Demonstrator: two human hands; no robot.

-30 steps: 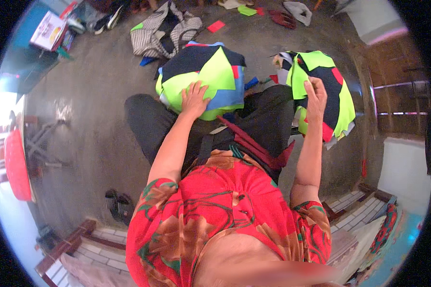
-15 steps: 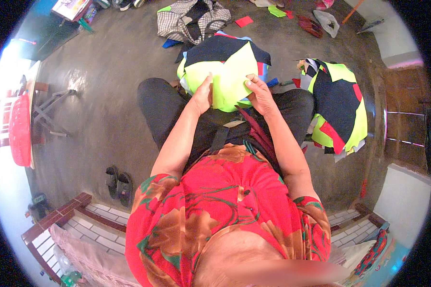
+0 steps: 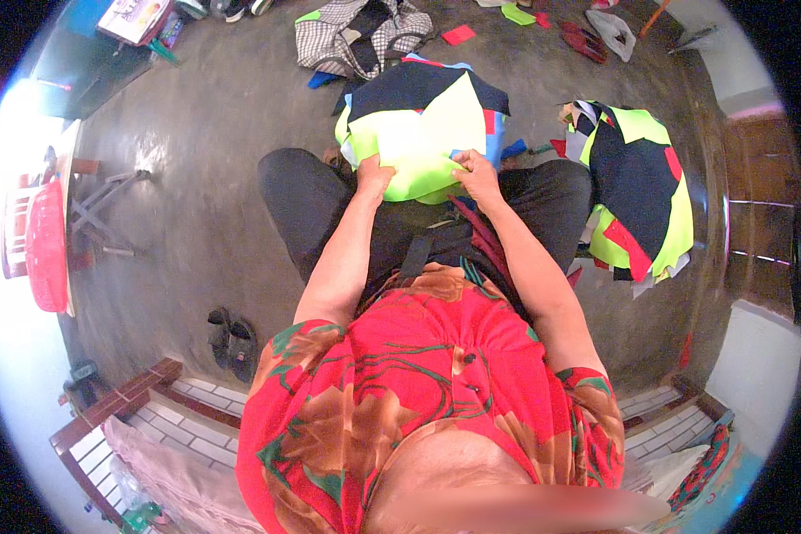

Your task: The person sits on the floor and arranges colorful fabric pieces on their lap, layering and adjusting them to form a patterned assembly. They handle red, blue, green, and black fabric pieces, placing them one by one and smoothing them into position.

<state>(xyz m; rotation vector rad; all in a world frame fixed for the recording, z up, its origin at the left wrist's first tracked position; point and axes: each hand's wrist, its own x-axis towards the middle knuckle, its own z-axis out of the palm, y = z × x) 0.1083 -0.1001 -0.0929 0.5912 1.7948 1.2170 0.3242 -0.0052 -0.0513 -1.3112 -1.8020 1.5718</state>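
Head view: the left hand point(image 3: 376, 179) is closed on the left side of a green cloth point(image 3: 421, 175), and the right hand point(image 3: 478, 178) pinches its right side between thumb and fingers. A second ago the right hand was off at the far heap point(image 3: 636, 178), gripping a green piece there; half a second ago both hands already held the cloth, but higher up — now they sit closer to its near edge.

The cloth lies on the near side of the near heap point(image 3: 427, 100). Just right of that heap is a blue scrap point(image 3: 513, 149); the right knee point(image 3: 556, 191) stands between it and the far heap. Beyond the near heap lie a checked cloth point(image 3: 329, 43), a red scrap point(image 3: 458, 35) and, farther right, a white bag point(image 3: 616, 37). Well to its lower left are dark sandals point(image 3: 231, 343).

The green cloth is bright yellow-green and plain, its near edge curved — the hands hide parts of both sides. Under it the heap shows navy, blue and red patches.
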